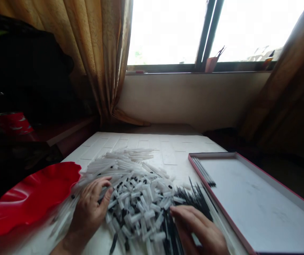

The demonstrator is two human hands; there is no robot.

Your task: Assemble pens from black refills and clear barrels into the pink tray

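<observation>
Below a bright window [168, 32], a white bench [181, 141] carries a heap of pale caps [149, 214] between both hands, its pieces pointing every way. The left hand [92, 203] curves at the heap's left edge, thumb and fingertips apart; the right hand [201, 226] bends nearest the black rods [170, 233], whose long axis runs away from the person. Whether it pinches anything cannot be told. A red tin [13, 124] shows blurred markings; no brand or writing is readable.
</observation>
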